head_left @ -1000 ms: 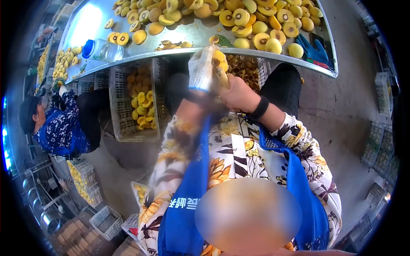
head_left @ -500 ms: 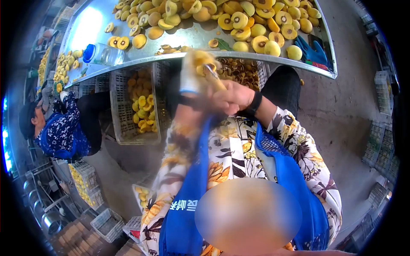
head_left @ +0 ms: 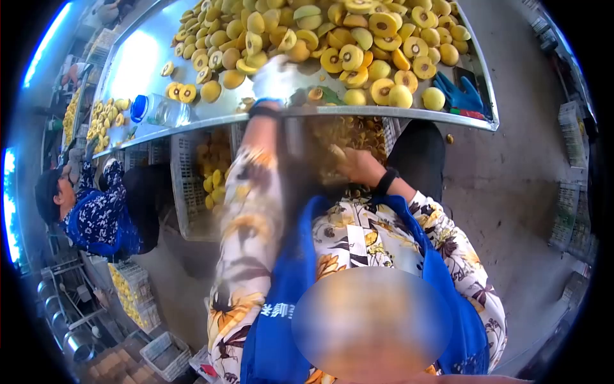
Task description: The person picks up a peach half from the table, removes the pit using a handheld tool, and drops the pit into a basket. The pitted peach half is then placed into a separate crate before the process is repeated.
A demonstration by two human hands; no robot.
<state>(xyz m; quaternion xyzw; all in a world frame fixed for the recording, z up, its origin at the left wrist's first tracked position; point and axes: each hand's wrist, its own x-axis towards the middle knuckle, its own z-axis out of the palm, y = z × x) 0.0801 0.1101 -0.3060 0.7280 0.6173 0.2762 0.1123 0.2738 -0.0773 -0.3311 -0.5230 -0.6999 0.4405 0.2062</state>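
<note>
The gloved left hand (head_left: pixel 275 78) is over the counter (head_left: pixel 358 111), at the near side of the halved yellow fruit (head_left: pixel 351 57) (blurred; I cannot tell whether its fingers grasp any); nearer, the right hand's (head_left: pixel 362 168) fingers curl around a tool (head_left: pixel 336 152).

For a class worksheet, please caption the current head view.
A white-gloved left hand reaches over a metal table beside piled yellow fruit; the right hand is nearer the body.
</note>
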